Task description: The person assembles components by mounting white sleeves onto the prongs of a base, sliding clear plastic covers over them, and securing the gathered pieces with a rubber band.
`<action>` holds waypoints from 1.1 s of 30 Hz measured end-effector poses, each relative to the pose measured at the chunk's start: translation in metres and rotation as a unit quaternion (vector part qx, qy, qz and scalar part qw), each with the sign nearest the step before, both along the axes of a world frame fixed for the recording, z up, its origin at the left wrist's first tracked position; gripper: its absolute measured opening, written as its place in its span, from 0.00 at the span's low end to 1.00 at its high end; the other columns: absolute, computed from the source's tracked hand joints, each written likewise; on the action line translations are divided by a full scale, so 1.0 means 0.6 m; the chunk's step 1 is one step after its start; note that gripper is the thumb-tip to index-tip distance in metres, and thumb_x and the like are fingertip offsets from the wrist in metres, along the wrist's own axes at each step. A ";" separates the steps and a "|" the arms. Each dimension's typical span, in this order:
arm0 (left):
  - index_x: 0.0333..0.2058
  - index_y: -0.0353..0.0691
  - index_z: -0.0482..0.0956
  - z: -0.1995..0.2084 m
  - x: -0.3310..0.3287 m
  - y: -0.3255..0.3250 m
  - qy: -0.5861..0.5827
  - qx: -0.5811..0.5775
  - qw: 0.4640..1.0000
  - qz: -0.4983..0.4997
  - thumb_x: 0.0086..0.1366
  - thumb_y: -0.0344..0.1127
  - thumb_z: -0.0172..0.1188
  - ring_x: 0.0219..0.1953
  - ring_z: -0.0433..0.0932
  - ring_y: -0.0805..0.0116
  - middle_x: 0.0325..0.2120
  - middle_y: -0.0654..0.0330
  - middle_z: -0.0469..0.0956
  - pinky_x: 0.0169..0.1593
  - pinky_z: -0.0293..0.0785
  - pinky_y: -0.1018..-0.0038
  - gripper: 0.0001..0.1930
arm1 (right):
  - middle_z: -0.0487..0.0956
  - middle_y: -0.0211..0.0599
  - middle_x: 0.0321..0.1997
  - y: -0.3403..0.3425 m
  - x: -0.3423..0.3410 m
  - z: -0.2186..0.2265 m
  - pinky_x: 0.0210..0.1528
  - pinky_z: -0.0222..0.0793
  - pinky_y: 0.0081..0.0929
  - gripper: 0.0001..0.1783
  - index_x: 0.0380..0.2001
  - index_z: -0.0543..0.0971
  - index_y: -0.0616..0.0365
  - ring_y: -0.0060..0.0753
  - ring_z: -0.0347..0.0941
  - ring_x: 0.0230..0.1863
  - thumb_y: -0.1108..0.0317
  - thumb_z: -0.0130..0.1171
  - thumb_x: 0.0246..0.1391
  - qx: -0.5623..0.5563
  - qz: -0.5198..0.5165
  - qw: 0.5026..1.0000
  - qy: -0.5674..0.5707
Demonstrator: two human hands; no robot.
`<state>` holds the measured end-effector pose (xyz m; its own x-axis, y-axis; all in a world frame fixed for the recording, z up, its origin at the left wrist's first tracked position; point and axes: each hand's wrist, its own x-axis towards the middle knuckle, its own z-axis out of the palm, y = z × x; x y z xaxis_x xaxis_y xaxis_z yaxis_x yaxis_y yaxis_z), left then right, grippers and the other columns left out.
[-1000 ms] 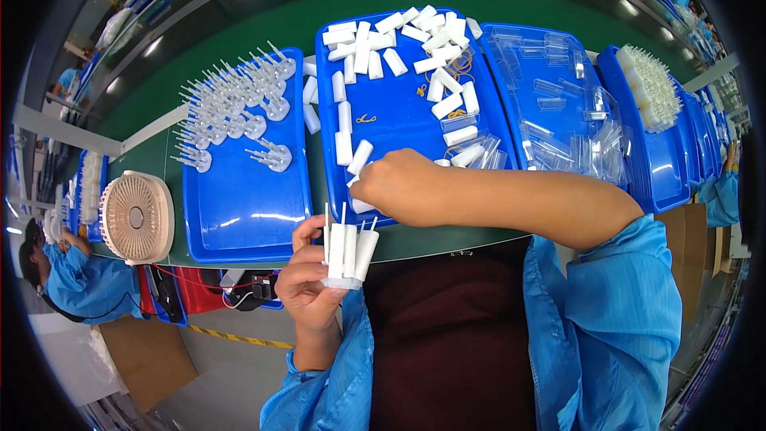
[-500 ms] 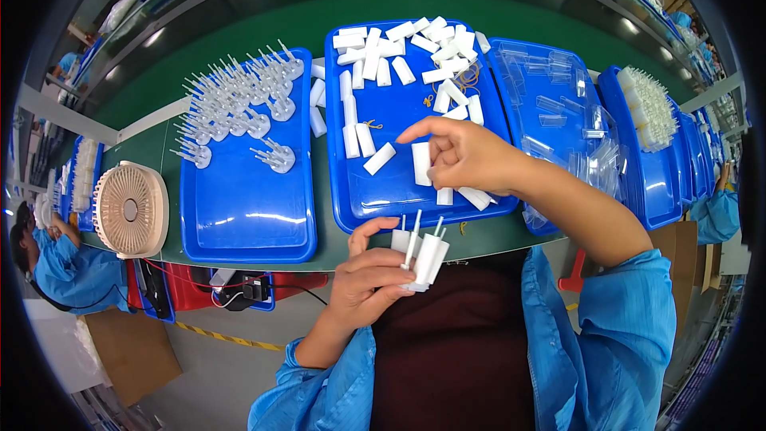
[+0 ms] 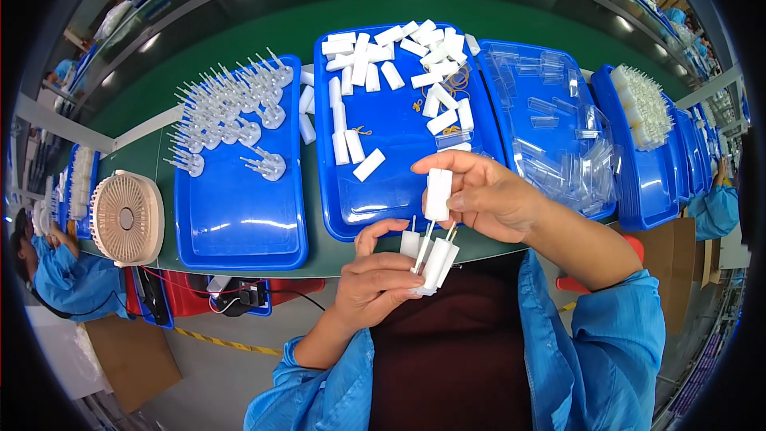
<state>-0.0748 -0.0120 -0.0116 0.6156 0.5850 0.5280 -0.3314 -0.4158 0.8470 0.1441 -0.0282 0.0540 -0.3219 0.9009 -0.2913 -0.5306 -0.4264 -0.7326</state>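
Observation:
My left hand (image 3: 369,281) grips a pronged base (image 3: 425,290) by its underside, prongs pointing up. White sleeves (image 3: 436,263) sit on some of its prongs; at least one thin prong stands bare. Between thumb and fingers my right hand (image 3: 501,198) pinches a white rectangular sleeve (image 3: 438,194) upright, right at the tip of a bare prong. Whether the prong has entered it I cannot tell. Behind the hands, the middle blue tray (image 3: 375,201) holds many loose white sleeves (image 3: 369,164) and some yellowish rubber bands (image 3: 456,80).
A left blue tray (image 3: 239,227) carries many clear pronged bases (image 3: 231,108), beside a beige fan (image 3: 128,218). Clear plastic pieces (image 3: 558,164) lie in a tray to the right; beyond it stands a tray of packed pale pieces (image 3: 642,108). Another person (image 3: 60,271) sits at far left.
My right hand has come from above the middle tray toward my left hand, carrying a white sleeve to the prong tip. My left hand still grips the pronged base.

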 end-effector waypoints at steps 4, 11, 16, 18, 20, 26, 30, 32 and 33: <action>0.33 0.47 0.81 -0.002 0.000 -0.001 0.017 -0.002 1.000 0.001 0.48 0.33 0.67 0.50 0.67 0.48 0.33 0.65 0.79 0.54 0.55 0.58 0.11 | 0.76 0.39 0.38 -0.010 -0.001 -0.011 0.37 0.71 0.19 0.23 0.52 0.68 0.64 0.22 0.73 0.34 0.77 0.53 0.51 0.077 0.009 0.994 -0.077; 0.32 0.49 0.82 0.003 0.003 -0.004 0.063 0.032 0.998 0.003 0.47 0.34 0.67 0.51 0.66 0.50 0.33 0.66 0.79 0.53 0.54 0.62 0.11 | 0.77 0.40 0.38 -0.014 0.023 0.024 0.41 0.71 0.20 0.15 0.42 0.77 0.65 0.24 0.74 0.40 0.78 0.58 0.48 0.234 0.024 0.898 -0.372; 0.31 0.50 0.82 0.006 0.005 -0.008 0.071 0.064 0.995 0.004 0.43 0.35 0.69 0.51 0.66 0.51 0.33 0.68 0.79 0.52 0.54 0.62 0.12 | 0.79 0.36 0.31 -0.021 0.016 0.039 0.37 0.71 0.17 0.10 0.35 0.80 0.64 0.21 0.76 0.35 0.77 0.63 0.46 0.082 0.033 0.957 -0.276; 0.31 0.51 0.82 0.010 0.008 -0.007 0.091 0.123 0.988 0.034 0.41 0.35 0.70 0.52 0.65 0.50 0.38 0.64 0.77 0.53 0.54 0.61 0.14 | 0.79 0.36 0.31 -0.023 0.014 0.031 0.37 0.71 0.17 0.10 0.34 0.79 0.64 0.21 0.76 0.33 0.77 0.63 0.45 0.111 0.043 0.945 -0.305; 0.31 0.51 0.82 0.016 0.011 -0.007 0.081 0.115 0.989 0.046 0.41 0.36 0.70 0.52 0.65 0.50 0.40 0.62 0.75 0.53 0.54 0.60 0.14 | 0.80 0.37 0.31 -0.025 0.015 0.031 0.37 0.71 0.17 0.09 0.31 0.80 0.63 0.21 0.76 0.32 0.75 0.66 0.43 0.147 0.060 0.931 -0.330; 0.26 0.49 0.79 0.010 0.013 -0.006 0.064 0.093 0.989 0.095 0.41 0.42 0.70 0.56 0.62 0.44 0.46 0.54 0.72 0.55 0.53 0.56 0.12 | 0.81 0.33 0.27 -0.024 0.012 0.038 0.36 0.69 0.21 0.07 0.25 0.82 0.57 0.24 0.75 0.31 0.72 0.69 0.38 0.221 0.066 0.891 -0.392; 0.23 0.48 0.77 0.020 0.012 0.007 0.075 0.107 0.987 0.090 0.40 0.43 0.71 0.57 0.62 0.43 0.45 0.54 0.73 0.57 0.49 0.53 0.13 | 0.81 0.32 0.27 -0.021 0.017 0.036 0.36 0.67 0.22 0.07 0.25 0.83 0.56 0.25 0.75 0.31 0.71 0.69 0.37 0.239 0.078 0.893 -0.374; 0.23 0.48 0.77 0.026 0.012 0.010 0.090 0.120 0.985 0.085 0.39 0.44 0.72 0.57 0.62 0.43 0.45 0.54 0.73 0.58 0.47 0.53 0.14 | 0.81 0.32 0.27 -0.021 0.017 0.035 0.35 0.66 0.22 0.07 0.24 0.82 0.56 0.25 0.75 0.30 0.71 0.69 0.38 0.249 0.100 0.892 -0.364; 0.22 0.48 0.77 0.029 0.012 0.010 0.102 0.130 0.982 0.087 0.38 0.44 0.72 0.57 0.63 0.44 0.45 0.55 0.74 0.59 0.45 0.52 0.14 | 0.81 0.32 0.27 -0.021 0.016 0.033 0.35 0.66 0.22 0.07 0.24 0.82 0.56 0.25 0.75 0.30 0.71 0.69 0.38 0.248 0.099 0.893 -0.363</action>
<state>-0.0674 -0.0058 0.0058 0.6270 0.5522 0.5495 -0.0713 -0.6617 0.7464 0.1538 -0.0406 0.0740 -0.3786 0.9230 -0.0690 0.2110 0.0135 -0.9774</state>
